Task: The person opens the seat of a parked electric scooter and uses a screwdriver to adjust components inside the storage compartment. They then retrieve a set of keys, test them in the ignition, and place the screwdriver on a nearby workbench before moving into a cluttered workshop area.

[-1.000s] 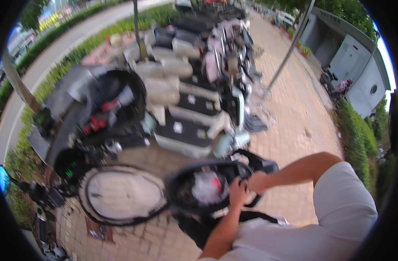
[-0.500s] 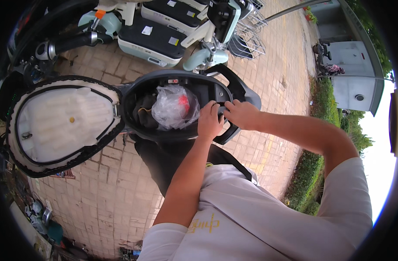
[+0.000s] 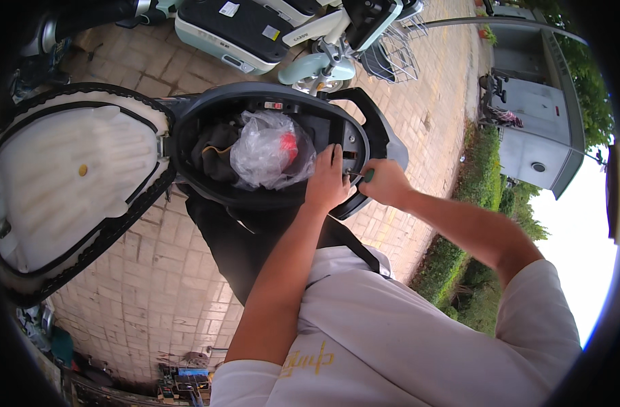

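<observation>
A scooter stands before me with its under-seat storage box [image 3: 222, 197] uncovered. My right hand [image 3: 390, 185] grips a green-handled screwdriver [image 3: 369, 176], its shaft pointing left to the ledge at the box's right end. The tip is at or very near a screw position; exact contact is too small to tell. My left hand [image 3: 328, 182] rests on that ledge, fingers stretched out and slightly apart, beside the screwdriver's tip. Another screw [image 3: 352, 139] shows farther along the ledge. A clear plastic bag with red inside [image 3: 262, 149] and dark cloth [image 3: 214, 152] lie in the box.
The seat [image 3: 72, 183] is flipped open to the left, pale underside up. A black grab rail [image 3: 381, 136] curves around the box's right end. Parked pale-green scooters [image 3: 232, 34] stand beyond, one with a wire basket [image 3: 391, 57]. Paving bricks [image 3: 147, 292] cover the ground.
The view has shifted. The screwdriver's green handle now shows in my right hand, which has drawn slightly back from my left. My left hand stays at the box's right end.
</observation>
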`<act>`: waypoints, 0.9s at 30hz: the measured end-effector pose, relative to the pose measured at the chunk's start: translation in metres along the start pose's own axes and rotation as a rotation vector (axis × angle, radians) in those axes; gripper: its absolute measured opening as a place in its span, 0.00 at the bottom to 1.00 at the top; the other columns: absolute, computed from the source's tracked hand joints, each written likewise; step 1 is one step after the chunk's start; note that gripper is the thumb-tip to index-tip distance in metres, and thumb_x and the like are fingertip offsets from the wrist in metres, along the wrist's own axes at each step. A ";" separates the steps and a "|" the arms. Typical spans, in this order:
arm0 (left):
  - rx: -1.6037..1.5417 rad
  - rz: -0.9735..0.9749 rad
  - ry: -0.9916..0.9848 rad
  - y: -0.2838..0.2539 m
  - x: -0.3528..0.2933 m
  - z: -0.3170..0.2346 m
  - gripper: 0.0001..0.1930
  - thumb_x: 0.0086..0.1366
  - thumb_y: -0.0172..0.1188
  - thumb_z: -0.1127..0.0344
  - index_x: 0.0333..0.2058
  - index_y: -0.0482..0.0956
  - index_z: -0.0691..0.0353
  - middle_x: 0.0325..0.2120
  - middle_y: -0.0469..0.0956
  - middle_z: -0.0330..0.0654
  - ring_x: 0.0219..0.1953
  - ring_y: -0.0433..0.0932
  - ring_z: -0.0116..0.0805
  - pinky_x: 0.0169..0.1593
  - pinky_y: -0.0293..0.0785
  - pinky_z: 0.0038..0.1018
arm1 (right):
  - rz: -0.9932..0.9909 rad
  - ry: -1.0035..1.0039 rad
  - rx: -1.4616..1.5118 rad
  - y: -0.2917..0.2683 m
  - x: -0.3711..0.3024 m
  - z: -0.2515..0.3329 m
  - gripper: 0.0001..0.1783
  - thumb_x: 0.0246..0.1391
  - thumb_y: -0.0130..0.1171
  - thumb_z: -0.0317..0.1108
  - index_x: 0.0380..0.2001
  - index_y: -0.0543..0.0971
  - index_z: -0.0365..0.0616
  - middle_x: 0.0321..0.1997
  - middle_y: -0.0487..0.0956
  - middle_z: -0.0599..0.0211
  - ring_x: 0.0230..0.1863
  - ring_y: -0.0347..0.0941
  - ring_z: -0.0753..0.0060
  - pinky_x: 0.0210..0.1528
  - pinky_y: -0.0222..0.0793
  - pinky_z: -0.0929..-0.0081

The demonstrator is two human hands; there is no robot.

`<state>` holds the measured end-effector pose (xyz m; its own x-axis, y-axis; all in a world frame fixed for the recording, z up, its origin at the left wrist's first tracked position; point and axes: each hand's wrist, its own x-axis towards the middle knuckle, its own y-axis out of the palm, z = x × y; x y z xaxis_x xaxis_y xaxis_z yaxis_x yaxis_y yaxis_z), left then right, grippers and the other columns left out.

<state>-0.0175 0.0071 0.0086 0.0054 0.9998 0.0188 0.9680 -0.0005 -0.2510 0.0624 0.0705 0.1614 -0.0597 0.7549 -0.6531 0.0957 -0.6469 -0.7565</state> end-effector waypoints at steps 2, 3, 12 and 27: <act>0.023 0.003 0.015 0.000 0.000 0.000 0.39 0.49 0.64 0.69 0.60 0.58 0.71 0.57 0.60 0.57 0.58 0.62 0.57 0.62 0.62 0.41 | -0.069 0.280 0.293 0.007 -0.002 0.001 0.17 0.32 0.64 0.36 0.28 0.81 0.35 0.25 0.80 0.48 0.30 0.79 0.50 0.35 0.74 0.64; 0.019 0.006 0.025 0.000 0.000 0.000 0.39 0.49 0.63 0.69 0.60 0.58 0.71 0.57 0.60 0.57 0.58 0.62 0.57 0.62 0.62 0.41 | -0.024 0.434 0.459 0.008 -0.001 0.001 0.18 0.32 0.67 0.38 0.27 0.82 0.35 0.25 0.80 0.49 0.28 0.79 0.56 0.36 0.73 0.67; 0.028 0.054 -0.013 0.001 0.001 0.001 0.39 0.50 0.63 0.67 0.60 0.58 0.72 0.57 0.60 0.58 0.59 0.61 0.57 0.62 0.61 0.42 | 0.251 -0.302 -0.522 -0.003 0.003 0.008 0.13 0.42 0.55 0.32 0.34 0.80 0.43 0.28 0.80 0.53 0.34 0.79 0.53 0.34 0.76 0.58; 0.066 0.069 -0.028 -0.006 -0.004 -0.002 0.40 0.51 0.65 0.67 0.61 0.58 0.69 0.57 0.61 0.54 0.56 0.66 0.54 0.55 0.70 0.39 | 0.073 0.280 0.452 0.003 -0.001 0.004 0.17 0.37 0.63 0.39 0.29 0.81 0.36 0.24 0.81 0.51 0.30 0.79 0.57 0.35 0.73 0.67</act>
<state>-0.0224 0.0036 0.0120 0.0640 0.9976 -0.0274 0.9470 -0.0694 -0.3136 0.0588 0.0676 0.1599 0.2042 0.6665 -0.7170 -0.3513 -0.6338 -0.6891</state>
